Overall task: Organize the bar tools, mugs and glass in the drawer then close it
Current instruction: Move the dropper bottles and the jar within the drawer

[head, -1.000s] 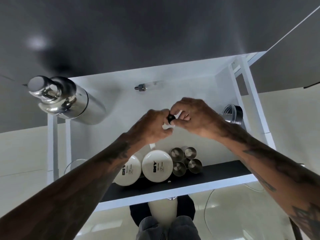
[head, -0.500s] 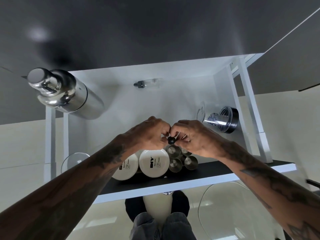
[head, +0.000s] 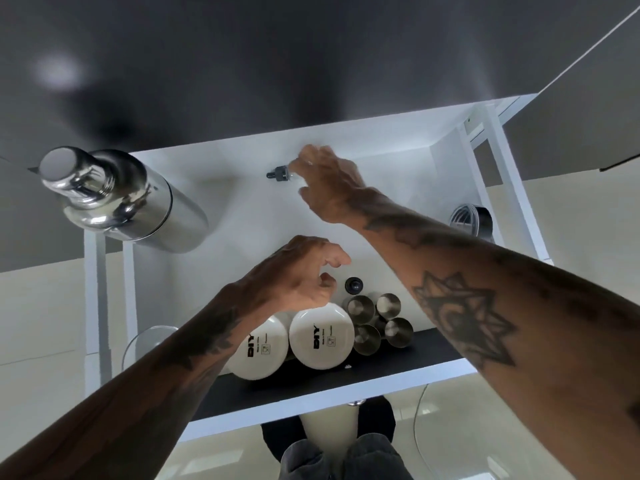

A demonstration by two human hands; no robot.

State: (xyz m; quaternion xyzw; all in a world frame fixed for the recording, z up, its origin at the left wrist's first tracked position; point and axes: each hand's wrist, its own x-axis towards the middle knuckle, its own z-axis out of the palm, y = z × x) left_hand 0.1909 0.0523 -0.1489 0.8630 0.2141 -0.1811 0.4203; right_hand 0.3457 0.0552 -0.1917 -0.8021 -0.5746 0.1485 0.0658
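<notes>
The drawer (head: 388, 150) is pulled open, white inside with a dark front panel nearest the person. The right hand (head: 332, 188) reaches to the far wall, its fingertips at the clear body of a small dropper bottle (head: 278, 173) that lies on its side with its black cap pointing left; the fingers blur there, so I cannot tell whether the grip is pinching the bottle or only touching it. The left hand (head: 298, 275) hovers over the near part of the drawer, fingers loosely curled and spread, holding nothing. Just to its right a small black cap (head: 353, 285) sits on the drawer floor, touching no hand. Against the front panel two white mugs (head: 322, 336) stand upside down side by side, bases up and printed with dark lettering. Right beside them four small steel cups (head: 379, 322) cluster together, just below the black cap. A large steel shaker (head: 121, 199) lies tilted over the drawer's far left corner. A clear glass (head: 149, 341) shows at the left edge outside the drawer wall, partly hidden by the left forearm. At the right wall a round steel strainer (head: 471, 220) rests, half covered by the right forearm.
</notes>
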